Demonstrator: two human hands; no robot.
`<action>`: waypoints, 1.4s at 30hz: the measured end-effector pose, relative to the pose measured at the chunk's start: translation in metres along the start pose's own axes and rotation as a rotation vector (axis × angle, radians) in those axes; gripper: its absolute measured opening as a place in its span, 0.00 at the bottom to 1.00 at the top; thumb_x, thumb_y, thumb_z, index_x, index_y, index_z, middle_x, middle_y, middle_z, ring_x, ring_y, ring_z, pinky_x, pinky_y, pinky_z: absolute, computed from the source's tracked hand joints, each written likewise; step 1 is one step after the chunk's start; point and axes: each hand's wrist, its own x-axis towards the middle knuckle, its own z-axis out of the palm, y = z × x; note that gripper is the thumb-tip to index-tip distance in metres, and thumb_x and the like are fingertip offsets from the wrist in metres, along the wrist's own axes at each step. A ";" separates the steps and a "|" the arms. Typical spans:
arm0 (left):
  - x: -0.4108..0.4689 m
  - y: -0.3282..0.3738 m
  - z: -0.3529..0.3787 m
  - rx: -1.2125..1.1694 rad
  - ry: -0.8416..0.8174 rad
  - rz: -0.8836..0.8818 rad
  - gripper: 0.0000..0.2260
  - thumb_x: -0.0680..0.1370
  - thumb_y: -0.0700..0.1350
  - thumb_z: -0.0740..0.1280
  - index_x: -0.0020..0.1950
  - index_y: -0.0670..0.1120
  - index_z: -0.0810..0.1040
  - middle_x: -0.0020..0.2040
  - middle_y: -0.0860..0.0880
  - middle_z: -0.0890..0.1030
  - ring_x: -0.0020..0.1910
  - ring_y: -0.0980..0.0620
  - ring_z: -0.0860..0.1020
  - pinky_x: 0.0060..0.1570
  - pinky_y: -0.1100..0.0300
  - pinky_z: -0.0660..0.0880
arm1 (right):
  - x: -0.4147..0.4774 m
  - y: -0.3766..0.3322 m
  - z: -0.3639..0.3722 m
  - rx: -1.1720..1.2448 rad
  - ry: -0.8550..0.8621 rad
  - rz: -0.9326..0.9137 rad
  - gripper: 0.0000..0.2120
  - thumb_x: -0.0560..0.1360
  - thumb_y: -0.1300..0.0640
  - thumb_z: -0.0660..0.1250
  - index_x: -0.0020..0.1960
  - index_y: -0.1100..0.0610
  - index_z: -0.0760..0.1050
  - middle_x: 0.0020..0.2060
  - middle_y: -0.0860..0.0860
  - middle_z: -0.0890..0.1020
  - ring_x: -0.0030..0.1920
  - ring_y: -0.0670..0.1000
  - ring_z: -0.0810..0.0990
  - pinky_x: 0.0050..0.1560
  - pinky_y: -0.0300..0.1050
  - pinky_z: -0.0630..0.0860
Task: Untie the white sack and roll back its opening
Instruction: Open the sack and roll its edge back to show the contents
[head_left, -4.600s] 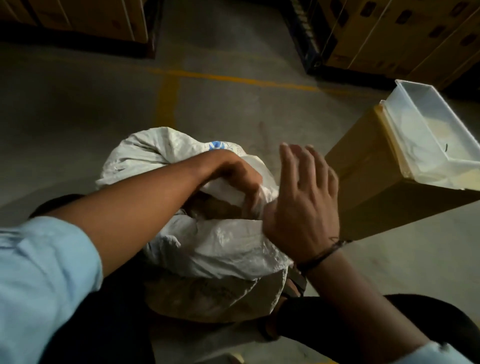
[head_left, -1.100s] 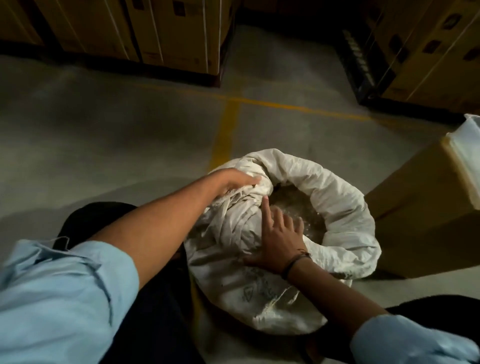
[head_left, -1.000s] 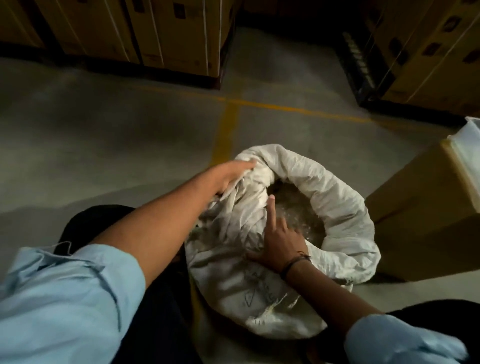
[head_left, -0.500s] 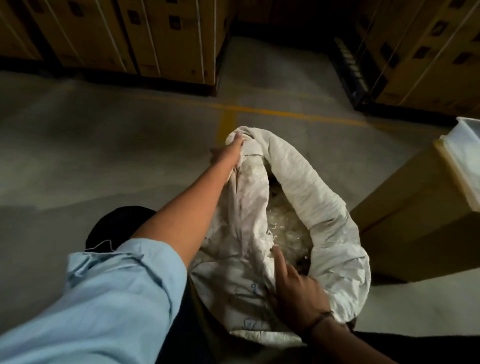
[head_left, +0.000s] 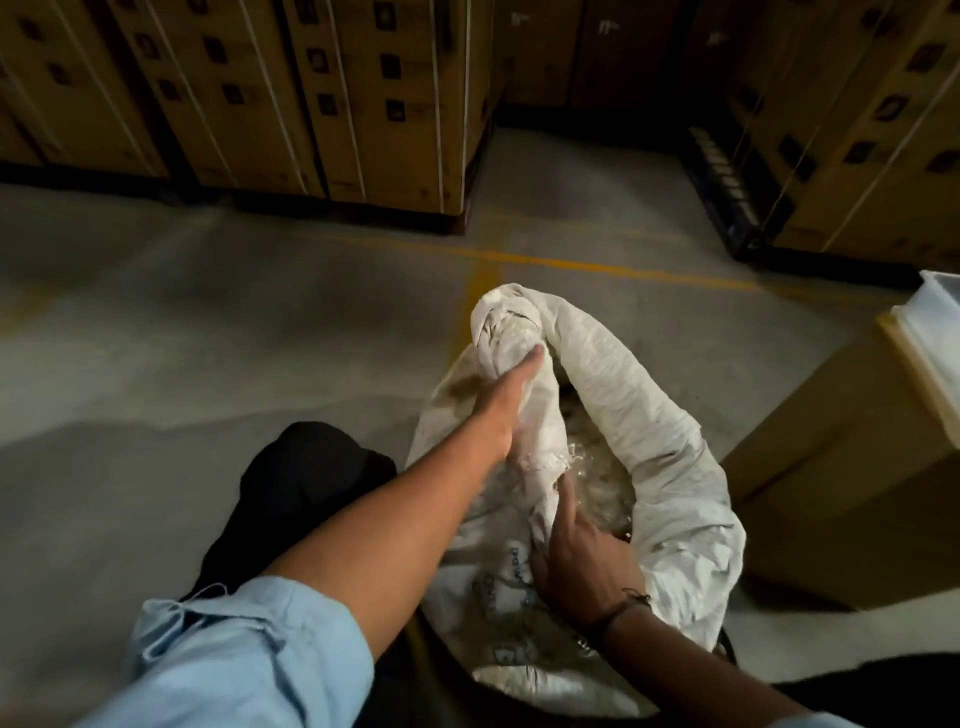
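The white sack (head_left: 670, 467) stands open on the concrete floor between my knees, its right and far rim rolled into a thick band. Pale, glinting contents show inside the mouth. My left hand (head_left: 511, 387) reaches across to the far left of the rim and grips the bunched cloth there, its fingers mostly hidden in the fold. My right hand (head_left: 576, 553) holds the near edge of the sack, fingers tucked over the cloth and into the mouth, a dark band on the wrist.
A brown cardboard box (head_left: 852, 467) with a clear plastic tub (head_left: 935, 317) on top stands close on the right. Strapped cartons on pallets (head_left: 291, 98) line the back, more at the back right (head_left: 852, 119). A yellow floor line (head_left: 571, 262) runs behind the sack.
Since 4.6 s ago the sack's mouth has been opened and its rim rolled back. In the last second my left hand pulled the far rim up and away while my right hand slid toward the near edge.
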 end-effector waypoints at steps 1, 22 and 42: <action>-0.005 0.010 -0.002 -0.074 -0.073 0.033 0.41 0.61 0.72 0.75 0.65 0.47 0.77 0.56 0.45 0.83 0.55 0.43 0.81 0.60 0.45 0.76 | -0.002 -0.002 0.002 -0.030 0.014 -0.021 0.44 0.77 0.39 0.57 0.79 0.58 0.35 0.59 0.53 0.79 0.42 0.56 0.83 0.37 0.49 0.77; -0.021 -0.035 0.027 0.547 0.096 0.109 0.65 0.64 0.69 0.76 0.81 0.46 0.34 0.82 0.43 0.54 0.78 0.41 0.60 0.74 0.49 0.63 | -0.017 -0.003 0.010 -0.209 -0.155 -0.105 0.45 0.76 0.55 0.61 0.78 0.60 0.32 0.58 0.58 0.77 0.50 0.60 0.82 0.45 0.53 0.77; 0.024 -0.023 -0.003 0.597 0.228 0.077 0.56 0.70 0.70 0.70 0.82 0.46 0.41 0.80 0.38 0.57 0.75 0.36 0.66 0.70 0.46 0.66 | -0.001 0.002 0.029 -0.141 -0.118 -0.215 0.45 0.77 0.55 0.60 0.78 0.51 0.28 0.55 0.56 0.77 0.46 0.60 0.81 0.39 0.49 0.69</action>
